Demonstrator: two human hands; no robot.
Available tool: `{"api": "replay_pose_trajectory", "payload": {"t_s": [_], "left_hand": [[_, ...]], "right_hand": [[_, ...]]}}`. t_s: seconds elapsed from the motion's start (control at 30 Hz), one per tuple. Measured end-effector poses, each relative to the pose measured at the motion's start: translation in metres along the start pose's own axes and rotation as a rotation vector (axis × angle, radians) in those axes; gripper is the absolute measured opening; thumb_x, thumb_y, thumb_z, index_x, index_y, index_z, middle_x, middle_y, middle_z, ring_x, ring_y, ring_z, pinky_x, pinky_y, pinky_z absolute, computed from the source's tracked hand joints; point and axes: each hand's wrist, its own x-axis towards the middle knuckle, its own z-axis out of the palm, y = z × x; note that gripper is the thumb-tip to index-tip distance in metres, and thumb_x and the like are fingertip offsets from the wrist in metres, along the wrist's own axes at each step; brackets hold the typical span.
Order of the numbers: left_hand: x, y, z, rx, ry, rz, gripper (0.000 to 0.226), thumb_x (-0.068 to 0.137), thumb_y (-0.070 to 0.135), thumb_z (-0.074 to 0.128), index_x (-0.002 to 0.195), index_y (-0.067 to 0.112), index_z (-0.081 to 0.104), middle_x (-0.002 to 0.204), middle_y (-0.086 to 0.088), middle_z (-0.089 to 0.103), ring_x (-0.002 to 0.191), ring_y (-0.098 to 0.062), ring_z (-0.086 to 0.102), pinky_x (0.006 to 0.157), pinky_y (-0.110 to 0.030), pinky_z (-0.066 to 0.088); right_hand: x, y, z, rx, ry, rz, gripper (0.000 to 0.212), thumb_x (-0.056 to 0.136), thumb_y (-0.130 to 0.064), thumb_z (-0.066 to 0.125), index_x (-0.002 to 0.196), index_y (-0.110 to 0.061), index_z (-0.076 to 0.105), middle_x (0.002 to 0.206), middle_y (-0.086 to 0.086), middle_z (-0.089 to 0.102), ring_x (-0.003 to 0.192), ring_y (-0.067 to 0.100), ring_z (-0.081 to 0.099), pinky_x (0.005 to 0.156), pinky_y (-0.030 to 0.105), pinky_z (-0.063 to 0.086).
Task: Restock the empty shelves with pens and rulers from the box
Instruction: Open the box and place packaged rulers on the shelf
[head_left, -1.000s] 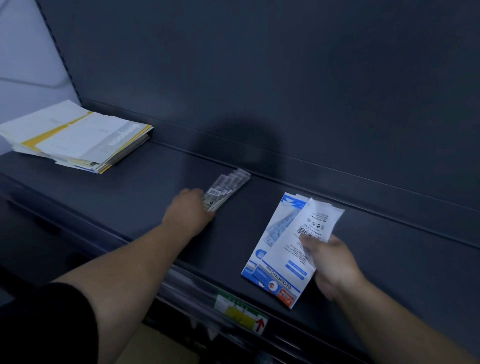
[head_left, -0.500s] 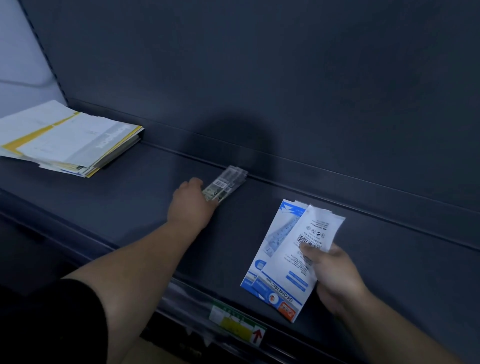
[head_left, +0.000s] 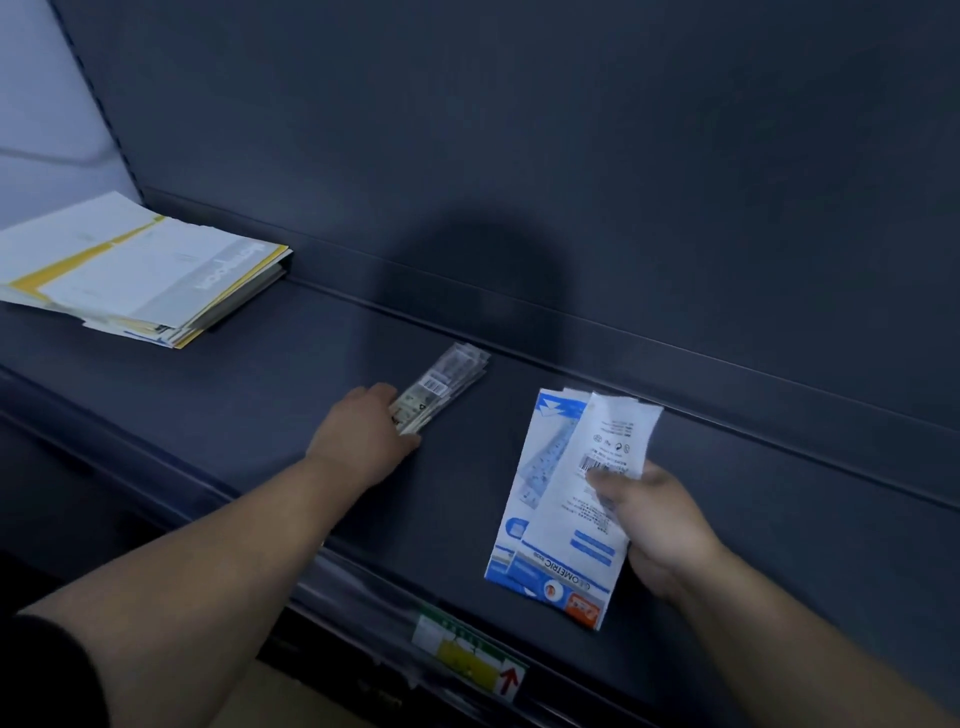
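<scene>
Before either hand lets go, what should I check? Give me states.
1. The left hand holds the clear packs' near end: ok.
2. Clear packs flat on the shelf: ok.
3. The right hand grips the blue-white packs: ok.
4. Blue-white packs squared up: not ok, fanned.
5. Gap between the two piles: ok, apart.
6. Blue-white packs fully resting on the shelf: cannot tell.

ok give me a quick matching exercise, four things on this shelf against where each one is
Things: 1 clear packets; 2 blue and white Geometric packs; 3 yellow and white booklet stack; 4 red-arrow label.
Places: a front rail of the shelf; b held in the right hand; c shelf's far left; d held by the left hand.
Pairs: 1-d; 2-b; 3-c; 4-a.
</scene>
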Motion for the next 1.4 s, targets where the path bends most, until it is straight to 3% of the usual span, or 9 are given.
{"api": "replay_pose_trajectory", "payload": {"t_s": [0.17,0.37,0.6,0.8,0.97,1.03,1.13,1.27,1.4], "left_hand": [[-0.035,-0.019,-0.014,-0.050,-0.085,-0.062,0.085,0.074,0.040,0.079,0.144,0.017,0.037,0.140,-0.006,0.046,0.129,-0.023,0.043,0.101,-0.027,0.035],[-0.063,-0.038,-0.012,-0.198,0.060,-0.013,0.064,0.084,0.026,0.071,0.141,0.023,0.044,0.138,0.001,0.051,0.125,-0.017,0.048,0.094,-0.020,0.034],[-0.063,-0.037,0.003,-0.176,0.146,0.089,0.057,0.092,0.025,0.061,0.144,0.024,0.038,0.145,0.008,0.041,0.129,-0.011,0.043,0.099,-0.013,0.027],[-0.051,-0.037,0.005,-0.156,0.185,0.106,0.045,0.093,0.018,0.060,0.136,0.015,0.050,0.139,0.000,0.049,0.123,-0.018,0.050,0.099,-0.019,0.033],[-0.044,-0.034,-0.004,-0.069,0.108,0.093,0.041,0.092,0.024,0.060,0.133,0.018,0.053,0.137,0.000,0.050,0.122,-0.020,0.050,0.099,-0.023,0.033],[-0.044,-0.024,-0.010,-0.029,0.189,0.129,0.043,0.089,0.030,0.063,0.130,0.019,0.056,0.140,-0.001,0.049,0.127,-0.020,0.047,0.107,-0.027,0.029],[-0.050,0.022,-0.014,-0.348,0.248,0.154,0.044,0.092,0.034,0.060,0.133,0.019,0.053,0.136,0.005,0.053,0.124,-0.013,0.049,0.102,-0.022,0.031],[-0.065,0.082,0.003,-1.039,-0.260,-0.152,0.022,0.097,0.033,0.054,0.105,0.016,0.064,0.103,-0.002,0.073,0.088,-0.017,0.071,0.080,-0.037,0.057],[-0.075,0.094,0.017,-1.140,-0.339,-0.259,0.016,0.096,0.021,0.058,0.095,0.007,0.065,0.093,-0.015,0.074,0.084,-0.034,0.072,0.076,-0.051,0.058]], "right_hand": [[0.031,-0.035,0.033,-0.141,-0.069,-0.073,0.018,0.097,-0.002,0.050,0.099,-0.011,0.065,0.096,0.012,0.074,0.084,0.028,0.071,0.073,0.042,0.059],[0.080,-0.070,0.089,-0.322,-0.133,-0.158,0.018,0.096,-0.004,0.049,0.101,-0.015,0.062,0.096,0.007,0.071,0.083,0.023,0.070,0.064,0.037,0.058],[0.121,-0.074,0.114,-0.433,-0.215,-0.057,0.015,0.096,-0.006,0.052,0.103,-0.013,0.063,0.101,0.012,0.072,0.089,0.031,0.071,0.078,0.051,0.058],[0.121,-0.067,0.108,-0.297,-0.181,-0.086,0.015,0.096,-0.004,0.052,0.100,-0.015,0.062,0.101,0.011,0.071,0.086,0.027,0.070,0.071,0.045,0.058],[0.094,-0.056,0.078,-0.047,-0.122,-0.090,0.021,0.094,-0.005,0.058,0.114,-0.010,0.064,0.110,0.011,0.072,0.101,0.029,0.068,0.086,0.049,0.057],[0.073,-0.050,0.062,0.012,-0.154,-0.060,0.020,0.094,-0.005,0.059,0.113,-0.008,0.066,0.109,0.012,0.073,0.101,0.029,0.069,0.087,0.050,0.056],[0.044,-0.041,0.042,0.114,-0.220,-0.012,0.019,0.094,-0.004,0.058,0.111,-0.008,0.066,0.104,0.013,0.074,0.092,0.028,0.072,0.077,0.048,0.060],[0.017,-0.032,0.021,0.161,-0.267,0.028,0.016,0.097,-0.006,0.054,0.108,-0.004,0.065,0.101,0.018,0.074,0.082,0.029,0.074,0.070,0.048,0.061],[0.010,-0.021,-0.014,-0.019,-0.098,-0.003,0.012,0.095,-0.012,0.061,0.101,-0.003,0.067,0.093,0.016,0.075,0.073,0.024,0.074,0.061,0.037,0.062]]}}
